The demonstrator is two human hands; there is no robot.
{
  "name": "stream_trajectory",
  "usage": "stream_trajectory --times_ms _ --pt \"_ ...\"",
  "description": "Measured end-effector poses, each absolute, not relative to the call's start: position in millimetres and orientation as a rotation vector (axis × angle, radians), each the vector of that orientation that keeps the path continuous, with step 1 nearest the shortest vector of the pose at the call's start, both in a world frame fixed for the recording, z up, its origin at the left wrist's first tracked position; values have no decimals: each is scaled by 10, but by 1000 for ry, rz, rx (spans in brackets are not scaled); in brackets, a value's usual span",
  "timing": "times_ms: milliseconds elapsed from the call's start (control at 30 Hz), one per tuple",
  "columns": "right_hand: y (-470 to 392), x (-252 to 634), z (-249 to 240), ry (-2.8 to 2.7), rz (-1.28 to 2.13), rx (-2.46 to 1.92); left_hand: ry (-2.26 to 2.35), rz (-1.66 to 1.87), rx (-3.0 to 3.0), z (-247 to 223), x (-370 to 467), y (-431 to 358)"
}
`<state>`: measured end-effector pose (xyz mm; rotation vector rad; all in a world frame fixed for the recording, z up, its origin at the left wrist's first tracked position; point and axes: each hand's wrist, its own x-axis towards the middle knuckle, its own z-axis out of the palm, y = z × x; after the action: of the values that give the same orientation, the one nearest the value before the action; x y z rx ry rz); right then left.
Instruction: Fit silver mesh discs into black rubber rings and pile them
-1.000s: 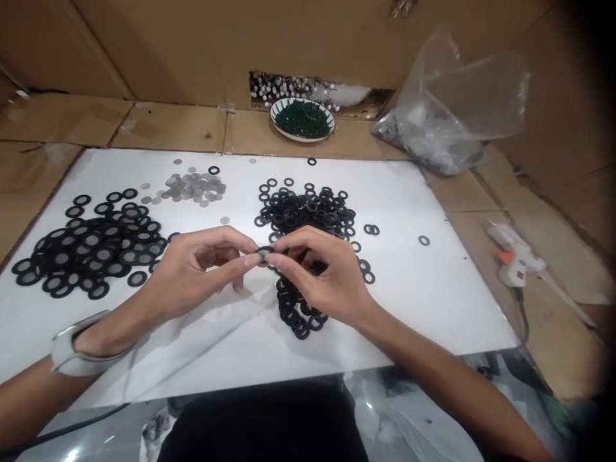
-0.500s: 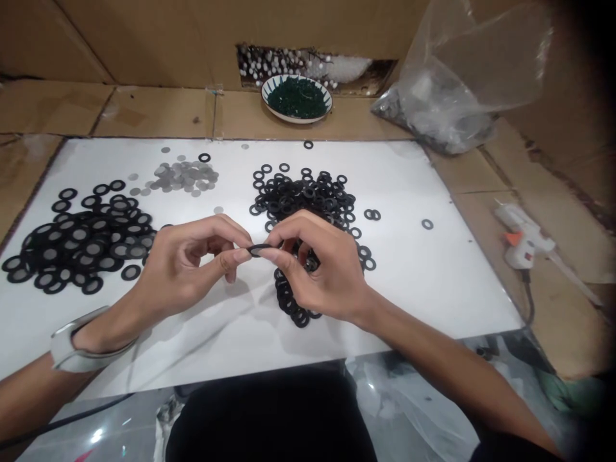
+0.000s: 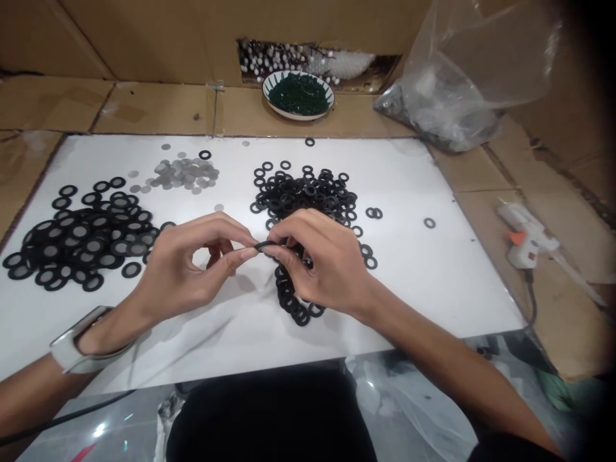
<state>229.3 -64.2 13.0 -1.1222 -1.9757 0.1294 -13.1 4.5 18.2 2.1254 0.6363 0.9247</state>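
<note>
Between my two hands a black rubber ring is pinched above the white board. My left hand grips its left edge between thumb and forefinger. The thumb and forefinger of my right hand close on its right edge. The ring looks bowed, and my fingers hide much of it. Behind and under my right hand lies a pile of open black rings. Left of my left hand is a pile of black rings with grey mesh centres. Small grey discs lie in a heap farther back.
A bowl of dark green material stands on cardboard at the back. To the right are a clear plastic bag and a white glue gun with a cord. A few loose rings lie on the right of the white board.
My fingers have shifted slightly on the ring, which now looks more bent, its grey centre less visible. My left hand has moved a little right. The view has shifted slightly.
</note>
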Motion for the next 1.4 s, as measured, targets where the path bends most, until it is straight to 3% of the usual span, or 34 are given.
stream_trajectory --times_ms 167,233,400,500,1400 --pt "-653 2390 166 -2361 -267 -1107 571 696 2401 166 -163 111" --pt "-643 2417 173 -2360 -166 -1080 549 681 2410 175 -168 115" --pt "-601 2390 160 -1895 470 -1017 618 830 2187 233 -153 67" --pt "-598 2333 141 -1707 639 -999 621 883 2103 233 -150 42" --pt "-673 2152 128 -1634 379 -962 632 963 1905 187 -59 -77"
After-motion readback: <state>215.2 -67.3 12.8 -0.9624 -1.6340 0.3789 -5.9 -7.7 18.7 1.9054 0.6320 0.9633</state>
